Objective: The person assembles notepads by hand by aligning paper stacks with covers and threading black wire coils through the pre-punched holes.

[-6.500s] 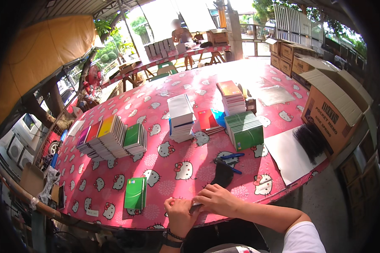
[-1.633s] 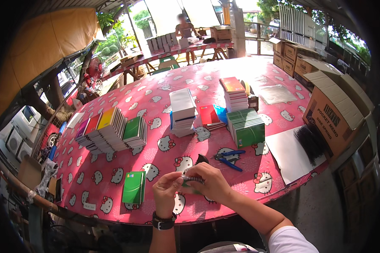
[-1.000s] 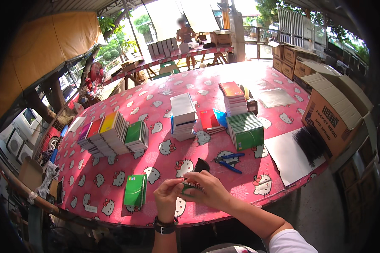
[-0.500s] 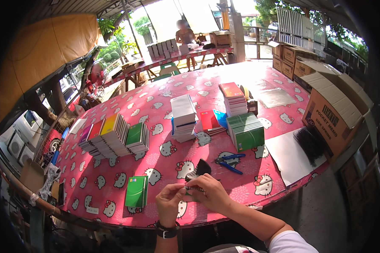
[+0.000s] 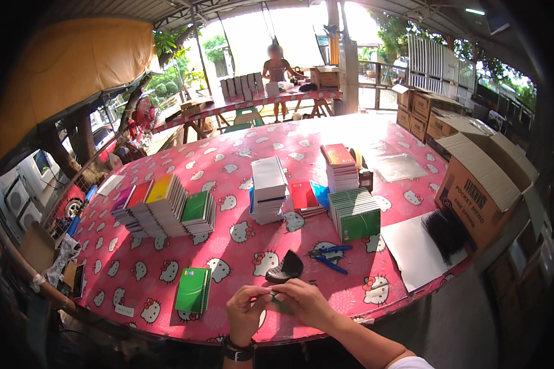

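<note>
My left hand [image 5: 246, 310] and my right hand [image 5: 305, 302] meet near the table's front edge, fingertips pinched together. Between them is something small, mostly hidden by the fingers; a bit of green shows under the right fingers. Just beyond lies a black curved object [image 5: 287, 267] with a ridged grey side. To its right are blue-handled pliers [image 5: 330, 258]. Left of my hands, a green spiral notebook [image 5: 192, 290] lies on the pink patterned tablecloth [image 5: 240, 258].
Stacks of notebooks stand mid-table: multicoloured ones [image 5: 157, 206], white-topped ones [image 5: 268, 187], orange-topped ones [image 5: 340, 166] and green ones [image 5: 355, 215]. At right, black wire coils [image 5: 444, 237] lie on a white sheet [image 5: 409, 255] beside an open carton [image 5: 483, 190]. A person [image 5: 277, 67] stands at a far table.
The view has tilted up slightly, so the table sits lower. My hands remain pinched together close to the black curved object. The person at the far table has shifted posture, with an arm reaching sideways.
</note>
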{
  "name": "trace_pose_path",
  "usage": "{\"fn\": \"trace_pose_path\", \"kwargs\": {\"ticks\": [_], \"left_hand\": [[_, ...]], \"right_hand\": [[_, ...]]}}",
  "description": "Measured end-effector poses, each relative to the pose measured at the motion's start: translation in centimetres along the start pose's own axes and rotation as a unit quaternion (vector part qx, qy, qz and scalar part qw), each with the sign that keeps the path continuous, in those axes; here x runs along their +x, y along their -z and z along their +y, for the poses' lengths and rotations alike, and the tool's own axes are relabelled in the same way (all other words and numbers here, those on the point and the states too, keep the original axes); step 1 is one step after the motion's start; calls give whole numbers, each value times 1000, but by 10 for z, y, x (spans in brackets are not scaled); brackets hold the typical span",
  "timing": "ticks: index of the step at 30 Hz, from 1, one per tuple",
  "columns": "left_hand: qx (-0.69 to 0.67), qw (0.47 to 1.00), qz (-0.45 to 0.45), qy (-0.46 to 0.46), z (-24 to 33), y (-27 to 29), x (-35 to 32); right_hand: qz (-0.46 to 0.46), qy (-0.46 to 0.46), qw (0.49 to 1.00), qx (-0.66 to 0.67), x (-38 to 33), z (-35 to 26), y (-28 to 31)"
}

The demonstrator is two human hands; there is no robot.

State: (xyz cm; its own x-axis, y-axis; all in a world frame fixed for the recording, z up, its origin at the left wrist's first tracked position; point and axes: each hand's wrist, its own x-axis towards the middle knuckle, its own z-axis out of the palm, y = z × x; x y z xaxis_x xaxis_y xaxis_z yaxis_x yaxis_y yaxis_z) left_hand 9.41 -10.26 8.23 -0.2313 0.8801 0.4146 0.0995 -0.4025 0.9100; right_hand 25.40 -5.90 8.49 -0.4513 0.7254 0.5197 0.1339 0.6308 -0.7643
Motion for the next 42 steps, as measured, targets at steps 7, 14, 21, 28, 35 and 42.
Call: {"fn": "trace_pose_path", "kwargs": {"ticks": [7,14,21,28,35,42], "left_hand": [[-31,998,-5,60,4,2,-1],[-42,997,-19,67,8,2,-3],[-11,1000,-16,20,7,0,-5],[98,988,-6,-116,10,-10,-6],[135,989,19,-53,15,-12,-4],[238,962,-7,-130,1,-19,4]], "right_hand": [[24,-2,1000,19,-2,-6,2],[57,5,998,5,-2,-10,-1],[83,41,995,36,-4,-9,-6],[44,8,999,27,4,-23,4],[86,26,996,11,5,-13,-9],[89,-22,995,38,3,-6,-2]]}}
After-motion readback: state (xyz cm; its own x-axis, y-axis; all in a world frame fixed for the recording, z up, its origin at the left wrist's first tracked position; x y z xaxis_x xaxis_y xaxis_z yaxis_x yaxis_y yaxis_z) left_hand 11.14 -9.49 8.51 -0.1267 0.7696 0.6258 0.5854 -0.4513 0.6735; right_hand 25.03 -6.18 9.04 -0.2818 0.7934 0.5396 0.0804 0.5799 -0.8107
